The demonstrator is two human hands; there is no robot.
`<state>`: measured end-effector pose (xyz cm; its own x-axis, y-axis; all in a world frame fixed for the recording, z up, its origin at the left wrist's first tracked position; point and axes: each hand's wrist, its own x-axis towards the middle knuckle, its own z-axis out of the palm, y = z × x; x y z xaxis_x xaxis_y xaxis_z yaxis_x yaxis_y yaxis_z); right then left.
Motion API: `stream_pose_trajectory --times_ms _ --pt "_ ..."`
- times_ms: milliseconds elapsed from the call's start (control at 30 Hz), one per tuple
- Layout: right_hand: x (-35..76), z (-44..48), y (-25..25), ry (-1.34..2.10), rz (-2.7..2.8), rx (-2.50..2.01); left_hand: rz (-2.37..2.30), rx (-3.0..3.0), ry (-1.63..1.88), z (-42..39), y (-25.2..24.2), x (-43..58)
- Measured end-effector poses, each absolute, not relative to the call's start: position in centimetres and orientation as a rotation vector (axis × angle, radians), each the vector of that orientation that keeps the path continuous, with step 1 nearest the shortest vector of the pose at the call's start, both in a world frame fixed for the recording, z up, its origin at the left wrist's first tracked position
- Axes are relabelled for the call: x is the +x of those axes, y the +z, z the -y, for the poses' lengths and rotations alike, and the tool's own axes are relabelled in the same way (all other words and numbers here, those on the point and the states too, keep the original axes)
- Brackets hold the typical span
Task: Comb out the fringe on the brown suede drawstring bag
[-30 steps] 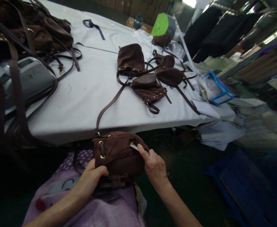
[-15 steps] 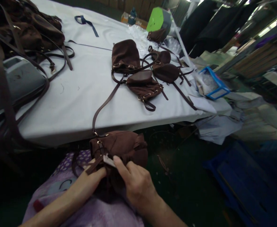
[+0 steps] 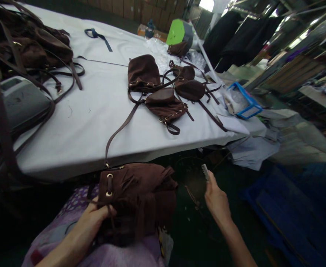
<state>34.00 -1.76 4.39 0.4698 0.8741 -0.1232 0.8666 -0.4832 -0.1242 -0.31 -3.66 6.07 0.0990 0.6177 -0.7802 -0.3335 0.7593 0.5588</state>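
A brown drawstring bag [image 3: 143, 185] with gold eyelets rests on my lap against the table edge. My left hand [image 3: 97, 218] is closed on its lower left side, where a thin cord passes by the thumb; the fingertips are hidden behind the bag. Off to the right, apart from the bag, my right hand [image 3: 217, 198] grips a small grey tool [image 3: 205, 172] with a ridged edge, its exact kind unclear. From the bag's top left corner a brown strap [image 3: 118, 129] runs up onto the table.
Several brown bags [image 3: 165, 104] lie on the white-covered table [image 3: 82, 129]. More bags [image 3: 26, 44] are heaped at the left by a grey machine-like object [image 3: 15, 104]. A blue plastic basket [image 3: 245, 100] sits at the right end. A blue strap loop [image 3: 97, 36] lies farther back.
My right hand has moved away from the bag to the right, still gripping the grey tool. My left hand has shifted slightly down and left, and the bag's front now shows more.
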Motion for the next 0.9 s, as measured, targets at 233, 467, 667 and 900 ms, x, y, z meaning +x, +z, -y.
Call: stream_pose_trajectory --times_ms 233,467,667,900 --pt "22.4 6.9 6.5 0.465 2.126 -1.469 -1.153 0.198 0.773 1.2 7.0 1.1" --pt "17.4 5.4 7.7 0.32 2.688 -1.556 -1.231 0.218 0.731 2.2 6.7 0.5" --pt "18.0 4.1 8.3 0.191 2.75 -1.622 -1.208 0.849 0.668 3.0 5.8 0.0" --pt "21.7 1.5 10.5 0.751 2.149 -1.6 -1.133 0.621 0.659 2.9 6.6 -0.2"
